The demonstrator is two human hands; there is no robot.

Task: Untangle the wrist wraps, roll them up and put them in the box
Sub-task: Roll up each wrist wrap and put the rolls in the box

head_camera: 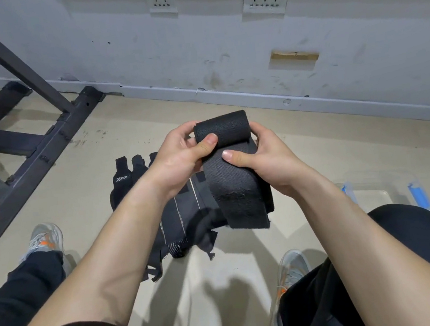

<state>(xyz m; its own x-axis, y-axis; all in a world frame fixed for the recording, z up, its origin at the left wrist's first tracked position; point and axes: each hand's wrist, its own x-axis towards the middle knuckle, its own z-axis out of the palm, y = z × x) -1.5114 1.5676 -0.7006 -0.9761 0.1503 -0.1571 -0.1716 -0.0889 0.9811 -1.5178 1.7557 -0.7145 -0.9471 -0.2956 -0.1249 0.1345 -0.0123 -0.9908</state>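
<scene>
So both hands are clamped on one black woven wrist wrap (233, 176): left hand (180, 156) pinches the tight cylinder-shaped roll on top, right hand (264, 156) thumbs the flat ribbed tail with its fuzzy velcro end. More wraps (177, 221) lie piled on the floor below, clear plastic box (375, 194) to the right.

The wrist wrap (233, 176) is matt black woven cloth with a fuzzy end; the box (374, 192) is clear glossy plastic; the rack frame (15, 68) is matt dark metal.
</scene>
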